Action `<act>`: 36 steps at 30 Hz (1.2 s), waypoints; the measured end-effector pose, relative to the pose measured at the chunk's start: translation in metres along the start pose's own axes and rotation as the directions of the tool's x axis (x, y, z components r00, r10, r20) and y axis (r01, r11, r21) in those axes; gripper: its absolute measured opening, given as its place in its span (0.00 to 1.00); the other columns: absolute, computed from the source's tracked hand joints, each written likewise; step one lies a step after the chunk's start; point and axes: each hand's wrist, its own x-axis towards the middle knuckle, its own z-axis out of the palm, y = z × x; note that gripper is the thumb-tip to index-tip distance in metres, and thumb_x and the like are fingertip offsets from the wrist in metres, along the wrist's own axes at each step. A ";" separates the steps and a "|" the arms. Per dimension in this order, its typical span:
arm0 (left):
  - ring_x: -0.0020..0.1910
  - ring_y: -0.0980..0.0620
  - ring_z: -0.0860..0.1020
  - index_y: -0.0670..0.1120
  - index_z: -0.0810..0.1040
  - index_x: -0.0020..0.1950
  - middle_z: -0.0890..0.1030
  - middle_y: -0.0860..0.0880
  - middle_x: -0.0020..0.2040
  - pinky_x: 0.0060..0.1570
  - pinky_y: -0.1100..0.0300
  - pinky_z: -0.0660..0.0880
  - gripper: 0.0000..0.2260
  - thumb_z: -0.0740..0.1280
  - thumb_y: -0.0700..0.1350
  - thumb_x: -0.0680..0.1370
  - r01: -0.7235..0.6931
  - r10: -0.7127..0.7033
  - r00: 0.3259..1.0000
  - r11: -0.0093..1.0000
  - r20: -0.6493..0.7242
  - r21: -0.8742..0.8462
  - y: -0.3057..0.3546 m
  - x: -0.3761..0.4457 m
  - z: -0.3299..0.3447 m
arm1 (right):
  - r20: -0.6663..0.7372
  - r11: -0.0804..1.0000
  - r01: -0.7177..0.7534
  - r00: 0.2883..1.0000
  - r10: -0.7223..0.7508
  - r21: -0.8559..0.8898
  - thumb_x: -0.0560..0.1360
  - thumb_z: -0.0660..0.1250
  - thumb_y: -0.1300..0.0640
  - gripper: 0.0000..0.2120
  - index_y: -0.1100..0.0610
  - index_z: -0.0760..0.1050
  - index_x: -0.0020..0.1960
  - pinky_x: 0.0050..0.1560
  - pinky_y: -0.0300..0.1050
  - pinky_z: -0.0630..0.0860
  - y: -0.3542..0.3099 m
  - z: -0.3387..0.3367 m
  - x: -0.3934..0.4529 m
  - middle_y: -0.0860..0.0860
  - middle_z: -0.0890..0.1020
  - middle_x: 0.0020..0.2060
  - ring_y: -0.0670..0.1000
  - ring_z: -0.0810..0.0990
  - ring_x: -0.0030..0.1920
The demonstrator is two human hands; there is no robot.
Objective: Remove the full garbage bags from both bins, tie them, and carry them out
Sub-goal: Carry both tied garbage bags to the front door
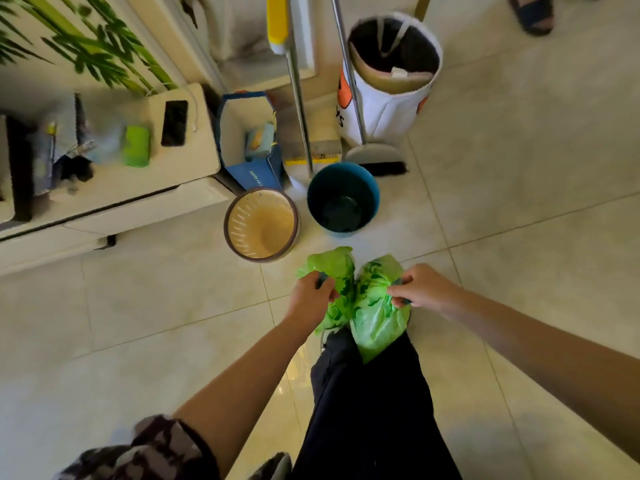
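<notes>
Head view: two green garbage bags (360, 303) hang together just below two bare bins, one beige bin (261, 225), one blue bin (343, 199). Left hand (310, 299) and right hand (420, 287) each clench bag plastic.

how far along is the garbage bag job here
Done: the beige bin and the blue bin both stand empty, bags out. In hand: the left hand and right hand each grip green bags held together above the floor; whether they are tied is unclear. Left: carrying them out.
</notes>
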 end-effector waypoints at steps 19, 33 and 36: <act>0.39 0.45 0.80 0.40 0.79 0.40 0.84 0.47 0.35 0.52 0.44 0.78 0.12 0.61 0.41 0.79 -0.432 0.341 0.863 0.881 0.372 0.195 0.186 -0.142 0.159 | -0.687 0.910 0.123 0.698 0.205 0.396 0.73 0.67 0.55 0.10 0.60 0.77 0.37 0.35 0.43 0.69 0.115 -0.109 -0.210 0.58 0.83 0.36 0.56 0.79 0.37; 0.34 0.50 0.76 0.46 0.79 0.35 0.80 0.49 0.32 0.48 0.44 0.77 0.11 0.63 0.42 0.77 -0.663 0.490 0.709 0.708 0.507 0.244 0.275 -0.200 0.395 | -0.773 0.753 0.273 0.443 0.455 0.599 0.74 0.66 0.54 0.07 0.58 0.79 0.43 0.44 0.44 0.75 0.273 -0.213 -0.307 0.54 0.83 0.40 0.52 0.81 0.43; 0.34 0.51 0.77 0.46 0.81 0.38 0.81 0.48 0.33 0.49 0.43 0.78 0.10 0.63 0.42 0.77 -0.729 0.493 0.639 0.634 0.590 0.258 0.291 -0.213 0.452 | -0.756 0.701 0.303 0.383 0.531 0.646 0.74 0.66 0.55 0.08 0.58 0.80 0.45 0.42 0.35 0.73 0.311 -0.234 -0.321 0.52 0.84 0.41 0.49 0.81 0.43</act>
